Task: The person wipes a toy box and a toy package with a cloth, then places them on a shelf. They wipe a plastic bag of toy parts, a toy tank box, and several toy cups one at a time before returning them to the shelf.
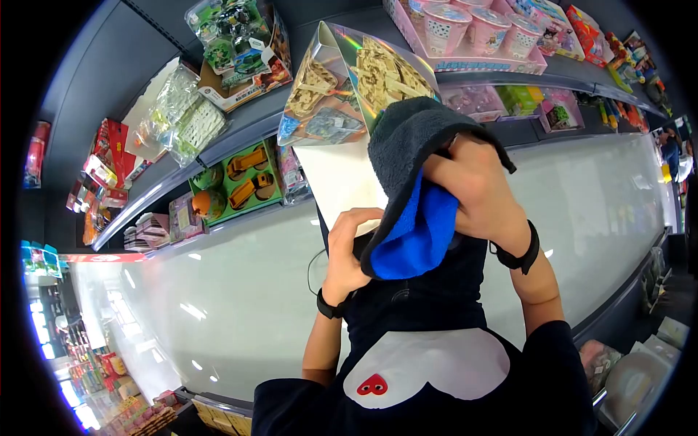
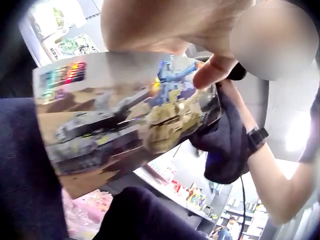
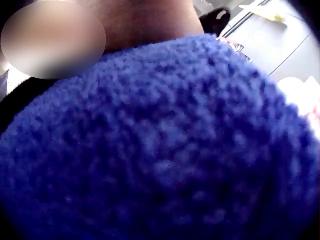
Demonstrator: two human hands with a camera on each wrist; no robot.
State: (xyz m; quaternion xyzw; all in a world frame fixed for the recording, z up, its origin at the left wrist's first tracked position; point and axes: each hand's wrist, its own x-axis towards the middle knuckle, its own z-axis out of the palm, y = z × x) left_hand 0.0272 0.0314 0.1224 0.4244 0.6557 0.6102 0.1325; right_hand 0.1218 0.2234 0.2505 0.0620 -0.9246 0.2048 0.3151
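Held up in front of the person's chest is a cardboard box (image 1: pixel 338 178) with a plain white side and shiny panels printed with tank models. The left hand (image 1: pixel 345 254) grips its near end; in the left wrist view the thumb presses on the printed side of the box (image 2: pixel 100 130). A plush cloth (image 1: pixel 407 134), grey on one face and blue on the other, is bunched in the right hand (image 1: pixel 476 185) and hangs over the box's right part. Its blue face (image 3: pixel 165 140) fills most of the right wrist view. Some right fingertips are hidden in the folds.
Ahead runs a shelf with a pink tray of lidded cups (image 1: pixel 483 33), a carton of green toys (image 1: pixel 236 54) and bagged toys (image 1: pixel 185 120). Yellow toy trucks (image 1: pixel 251 174) sit on the lower shelf. Pale glossy floor (image 1: pixel 225 291) spreads around the person.
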